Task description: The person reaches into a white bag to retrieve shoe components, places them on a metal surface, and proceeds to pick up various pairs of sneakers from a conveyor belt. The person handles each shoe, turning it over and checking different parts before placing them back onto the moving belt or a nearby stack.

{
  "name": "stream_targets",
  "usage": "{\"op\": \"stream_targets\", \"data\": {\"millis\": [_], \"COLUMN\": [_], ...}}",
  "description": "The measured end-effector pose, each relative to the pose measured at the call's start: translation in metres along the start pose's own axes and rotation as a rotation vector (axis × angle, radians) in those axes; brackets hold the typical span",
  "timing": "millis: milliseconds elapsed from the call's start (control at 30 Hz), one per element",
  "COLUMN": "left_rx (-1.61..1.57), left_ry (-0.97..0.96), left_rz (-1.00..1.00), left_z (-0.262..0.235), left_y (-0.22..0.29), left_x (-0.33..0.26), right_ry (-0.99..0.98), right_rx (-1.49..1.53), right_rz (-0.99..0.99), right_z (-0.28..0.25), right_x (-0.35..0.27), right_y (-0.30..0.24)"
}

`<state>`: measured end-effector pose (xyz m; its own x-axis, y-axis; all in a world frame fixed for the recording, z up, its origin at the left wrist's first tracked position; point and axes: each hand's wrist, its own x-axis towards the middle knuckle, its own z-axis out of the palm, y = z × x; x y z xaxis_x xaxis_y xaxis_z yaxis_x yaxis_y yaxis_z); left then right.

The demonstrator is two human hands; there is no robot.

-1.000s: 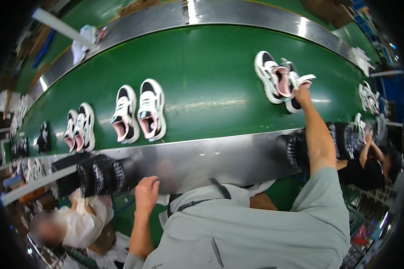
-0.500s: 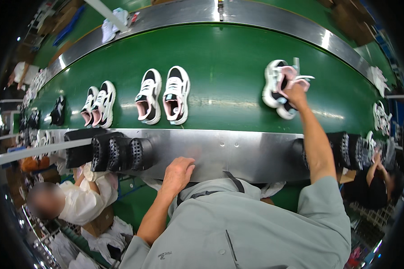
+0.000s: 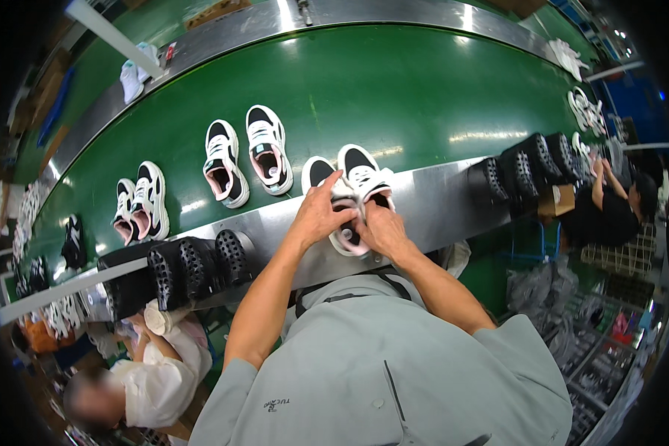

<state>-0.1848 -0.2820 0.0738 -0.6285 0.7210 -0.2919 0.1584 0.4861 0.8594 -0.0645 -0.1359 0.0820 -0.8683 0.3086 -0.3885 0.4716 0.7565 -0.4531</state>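
A pair of white, black and pink sneakers sits before me at the conveyor's near edge, toes pointing away, heels over the metal ledge. My left hand is closed on the left sneaker around its tongue and laces, thumb toward the opening. On the right sneaker, my right hand grips the opening from the near side, its fingertips hidden inside. The left sneaker's pale-dotted insole shows between my hands. Just left of them stands a matching pair, its left sneaker and right sneaker untouched.
The green conveyor carries another pair of sneakers further left. Black perforated blocks line the metal ledge on the left, with more blocks on the right. Co-workers sit at the left and right.
My right hand has brought the sneakers from the far right of the belt to the near edge in front of me. My left hand has risen from the ledge onto the left sneaker. The view has turned.
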Motion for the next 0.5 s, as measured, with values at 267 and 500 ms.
{"op": "stream_targets", "data": {"millis": [267,500], "left_rx": [0.328,0.615], "left_ry": [0.317,0.051], "left_rz": [0.303,0.268], "left_z": [-0.002,0.037], "left_y": [0.041,0.031], "left_x": [-0.008,0.052], "right_ry": [0.513,0.495], "right_rx": [0.194,0.457], "right_rz": [0.223,0.233], "right_z": [0.003,-0.003], "right_x": [-0.061,-0.077], "right_y": [0.049,0.053]}}
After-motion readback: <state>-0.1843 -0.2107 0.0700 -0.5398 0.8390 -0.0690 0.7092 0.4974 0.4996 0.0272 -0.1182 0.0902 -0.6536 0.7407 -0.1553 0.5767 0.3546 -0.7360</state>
